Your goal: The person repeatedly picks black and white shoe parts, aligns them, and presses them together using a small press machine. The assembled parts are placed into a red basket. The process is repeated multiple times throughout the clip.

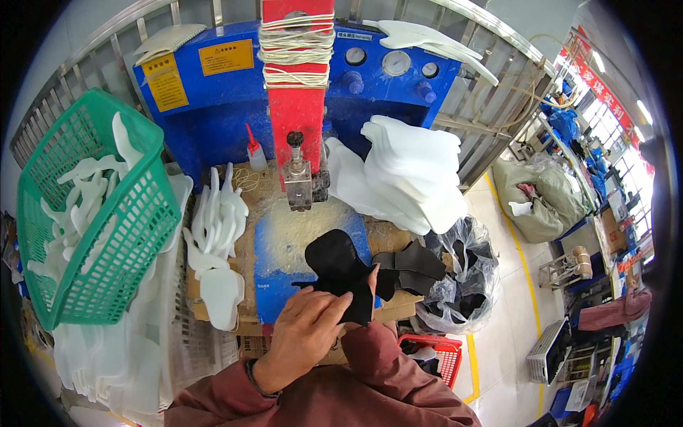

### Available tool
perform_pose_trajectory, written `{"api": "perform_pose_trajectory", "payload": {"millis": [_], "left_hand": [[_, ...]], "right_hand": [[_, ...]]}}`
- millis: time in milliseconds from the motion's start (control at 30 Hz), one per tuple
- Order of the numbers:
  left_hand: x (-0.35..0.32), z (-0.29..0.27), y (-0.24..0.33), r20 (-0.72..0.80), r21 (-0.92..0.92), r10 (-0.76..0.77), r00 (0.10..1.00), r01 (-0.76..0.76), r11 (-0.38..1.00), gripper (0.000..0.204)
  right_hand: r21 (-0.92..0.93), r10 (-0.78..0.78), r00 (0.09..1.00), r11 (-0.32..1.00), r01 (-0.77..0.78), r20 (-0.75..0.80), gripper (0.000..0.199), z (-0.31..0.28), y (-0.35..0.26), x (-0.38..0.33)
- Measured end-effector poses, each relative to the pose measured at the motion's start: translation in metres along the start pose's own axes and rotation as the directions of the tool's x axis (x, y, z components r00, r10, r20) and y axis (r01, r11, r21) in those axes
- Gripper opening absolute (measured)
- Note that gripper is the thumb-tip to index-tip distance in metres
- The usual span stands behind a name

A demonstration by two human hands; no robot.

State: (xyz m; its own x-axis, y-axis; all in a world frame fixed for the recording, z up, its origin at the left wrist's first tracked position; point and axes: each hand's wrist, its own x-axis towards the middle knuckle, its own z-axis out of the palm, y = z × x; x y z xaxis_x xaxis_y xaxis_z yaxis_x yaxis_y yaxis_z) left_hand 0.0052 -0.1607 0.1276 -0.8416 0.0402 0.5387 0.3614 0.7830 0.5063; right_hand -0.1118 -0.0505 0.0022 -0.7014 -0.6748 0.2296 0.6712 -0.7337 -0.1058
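Green plastic makes the tall basket (131, 242) at the far left, and many white pieces (85, 188) lie inside it. To the right, on the table, more white parts (217, 213) lie in a loose pile. Behind them stands a small bottle (257, 158) with a red tip.

The blue machine (203, 132) carries two yellow labels (226, 57) with dark printing; the upper one shows also a warning triangle. In the middle rises a red post (297, 107), wound with pale string (295, 50), and a metal head (299, 178) is fixed at its lower end. Below is a blue board (274, 263), dusty, with a small white print near its left edge.

The black piece (331, 260) is above this board, at its lower right part. The left hand (306, 331) holds its lower part, the fingers bent and close together. Of the right hand (373, 279) only a little is visible at the right edge of the piece, so I cannot tell how wide its fingers are.

Near the machine's round gauges (396, 62) is a small printed strip. Farther right are a white stack (409, 167), flat black parts (416, 269) and a clear bag (466, 313). At the far right hangs a red banner (601, 89) with large white characters.
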Motion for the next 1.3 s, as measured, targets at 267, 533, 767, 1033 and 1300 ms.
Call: {"api": "perform_pose_trajectory", "payload": {"millis": [267,533,767,1033,1300], "left_hand": [[0.002,0.028,-0.012,-0.077,0.045,0.008,0.997,-0.004,0.999,0.037],[0.016,0.034,-0.041,-0.113,0.05,0.078,0.991,-0.073,0.996,0.035],[0.035,0.033,-0.061,-0.102,0.071,0.073,0.992,-0.066,0.995,0.034],[0.049,0.036,-0.071,-0.058,0.084,0.107,0.993,-0.102,0.991,0.031],[0.039,0.021,-0.083,-0.079,0.115,0.054,0.995,-0.044,0.992,0.029]], "right_hand": [[-0.284,-0.125,0.946,0.958,0.036,-0.301,0.083,0.007,0.023,0.029],[-0.054,-0.025,0.993,0.998,0.019,-0.117,0.09,0.004,0.009,0.078],[-0.013,-0.083,0.989,0.997,0.082,-0.122,0.087,0.023,0.007,0.116],[-0.133,-0.066,0.967,0.991,0.033,-0.247,0.088,0.03,0.004,0.112],[0.037,0.104,0.987,0.994,-0.1,-0.12,0.092,0.006,0.022,0.135]]}}
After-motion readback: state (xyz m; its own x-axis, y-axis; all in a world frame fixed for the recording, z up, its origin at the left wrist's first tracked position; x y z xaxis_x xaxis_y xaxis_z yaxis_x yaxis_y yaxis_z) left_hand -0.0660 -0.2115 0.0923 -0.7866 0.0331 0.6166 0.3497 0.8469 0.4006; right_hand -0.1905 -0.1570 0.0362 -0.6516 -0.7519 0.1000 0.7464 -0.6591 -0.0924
